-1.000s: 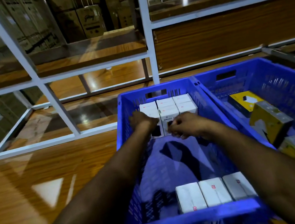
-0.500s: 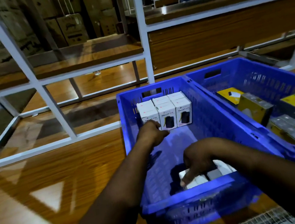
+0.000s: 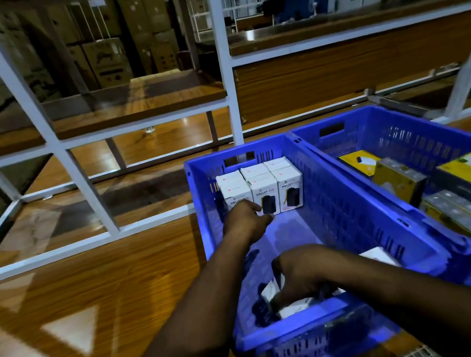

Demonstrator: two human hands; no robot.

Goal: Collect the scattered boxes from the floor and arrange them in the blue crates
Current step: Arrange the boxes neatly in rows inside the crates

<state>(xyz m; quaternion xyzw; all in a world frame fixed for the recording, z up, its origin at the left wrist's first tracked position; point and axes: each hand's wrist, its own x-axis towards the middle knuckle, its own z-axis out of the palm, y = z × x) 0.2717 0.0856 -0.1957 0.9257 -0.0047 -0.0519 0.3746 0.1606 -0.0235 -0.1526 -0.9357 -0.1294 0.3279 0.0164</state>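
Right hand (image 3: 301, 273): now down from the far stack to the near wall of the blue crate (image 3: 287, 330), fingers curled on a white box (image 3: 293, 305) there.
Left hand (image 3: 246, 221): loosely curled, holding nothing, touching the white stack (image 3: 260, 188) at the far wall.
Meaning: next box likely joins the stack.

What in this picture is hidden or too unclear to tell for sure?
- Head view: the white boxes at the near end of the left crate are mostly covered by the right hand; their number and print are unreadable.
- The left box of the standing row is partly hidden by the left hand.
- The right crate is cut off by the frame edge.
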